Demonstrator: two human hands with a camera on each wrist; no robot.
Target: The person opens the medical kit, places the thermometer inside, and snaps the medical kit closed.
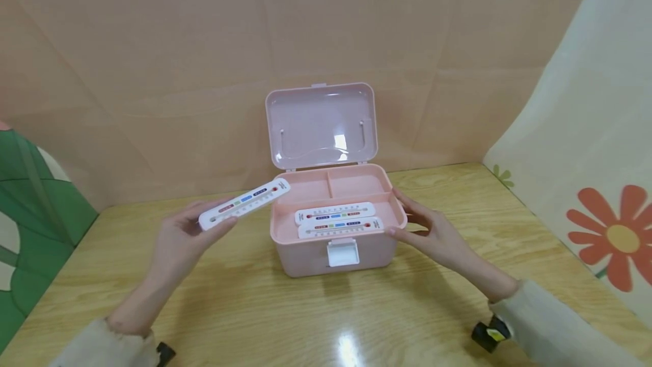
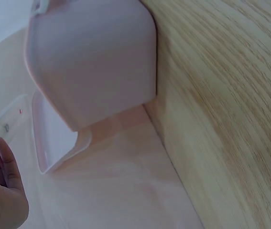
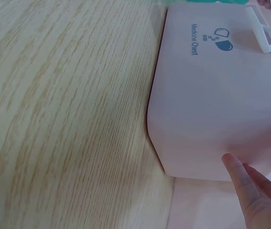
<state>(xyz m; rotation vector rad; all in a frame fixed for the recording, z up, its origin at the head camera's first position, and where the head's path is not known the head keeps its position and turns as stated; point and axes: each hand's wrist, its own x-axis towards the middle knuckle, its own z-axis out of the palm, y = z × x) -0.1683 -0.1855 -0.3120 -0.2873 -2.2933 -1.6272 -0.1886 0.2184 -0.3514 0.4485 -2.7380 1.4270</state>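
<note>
My left hand (image 1: pixel 180 234) pinches a white strip thermometer (image 1: pixel 244 204) with coloured blocks, raised in the air and tilted up to the right. Its right end reaches the left rim of a pink medicine chest (image 1: pixel 305 258). In the left wrist view, only part of the thermometer (image 2: pixel 12 114) and of the hand shows. Two similar thermometers, a rear one (image 1: pixel 334 213) and a front one (image 1: pixel 340 227), lie in the chest's long front compartment. My right hand (image 1: pixel 433 231) holds the chest's right end, thumb at the front corner and fingers along the side.
The chest's lid (image 1: pixel 321 126) stands raised at the back, near a peach cloth backdrop (image 1: pixel 204 72). Two smaller compartments lie behind the front one. A white latch (image 1: pixel 343 253) hangs on the front wall. Below is a wood-grain table (image 1: pixel 244 310); a flowered cloth (image 1: pixel 570 146) hangs at right.
</note>
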